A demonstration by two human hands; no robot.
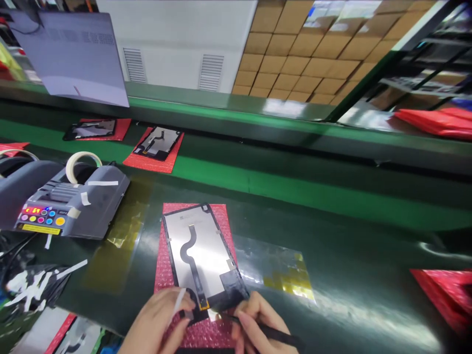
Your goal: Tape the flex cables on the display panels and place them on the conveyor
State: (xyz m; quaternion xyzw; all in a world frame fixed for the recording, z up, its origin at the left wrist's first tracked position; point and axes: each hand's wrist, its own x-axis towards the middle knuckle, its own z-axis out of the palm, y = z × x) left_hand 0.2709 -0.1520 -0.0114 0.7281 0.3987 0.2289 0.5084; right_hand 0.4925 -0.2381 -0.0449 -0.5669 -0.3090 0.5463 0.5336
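A tablet screen (206,246), silver-backed with a black border, lies tilted on a red bubble-wrap bag (221,216). A dark, wavy flex cable (189,253) runs down its back to a gold-edged connector near the bottom. My left hand (160,319) is closed at the screen's lower left corner, fingers curled over the black edge. A white tape strip (179,301) shows on its index finger. Black tweezers (278,335) are pinched in my right hand (260,322), their tip pointing left at the bottom edge beside the connector. The fingers partly hide that edge.
A tape dispenser (88,206) stands at the left, with cut white strips (33,285) below it. Two more screens (162,140) lie on red bags behind. Yellow tape pieces (289,280) on clear film are right of the screen. A red bag (446,295) lies far right.
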